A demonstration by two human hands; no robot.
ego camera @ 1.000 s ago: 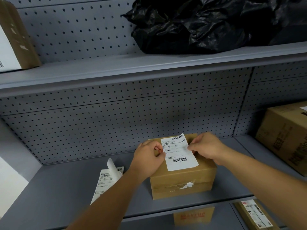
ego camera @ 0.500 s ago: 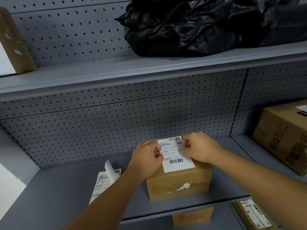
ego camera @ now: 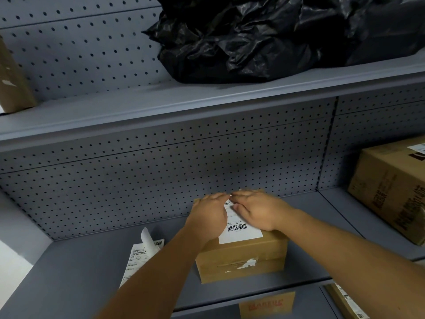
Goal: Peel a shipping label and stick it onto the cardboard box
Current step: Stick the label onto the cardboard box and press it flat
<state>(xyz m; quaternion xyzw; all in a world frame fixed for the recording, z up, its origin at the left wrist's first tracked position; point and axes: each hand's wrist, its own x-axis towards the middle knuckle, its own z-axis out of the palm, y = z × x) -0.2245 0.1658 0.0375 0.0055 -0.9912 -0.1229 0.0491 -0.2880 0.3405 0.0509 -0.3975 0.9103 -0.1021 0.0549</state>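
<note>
A small cardboard box (ego camera: 241,261) stands on the grey shelf (ego camera: 69,284), with a torn white patch on its front. A white shipping label (ego camera: 241,231) with a barcode lies flat on the box's top. My left hand (ego camera: 209,215) rests palm down on the label's left part, fingers flat. My right hand (ego camera: 257,210) lies flat on its upper right part, fingertips almost meeting the left hand's. Both hands cover the label's far half. Neither hand grips anything.
A sheet of labels (ego camera: 140,256) with a curled backing strip lies left of the box. A large cardboard box (ego camera: 391,192) stands at the right. Black plastic bags (ego camera: 264,35) fill the upper shelf; another box (ego camera: 13,81) sits at its left. Labelled boxes (ego camera: 266,305) lie below.
The label was held by its edges above the box; it now lies flat on the top. Both hands have opened and moved onto it, pressing down.
</note>
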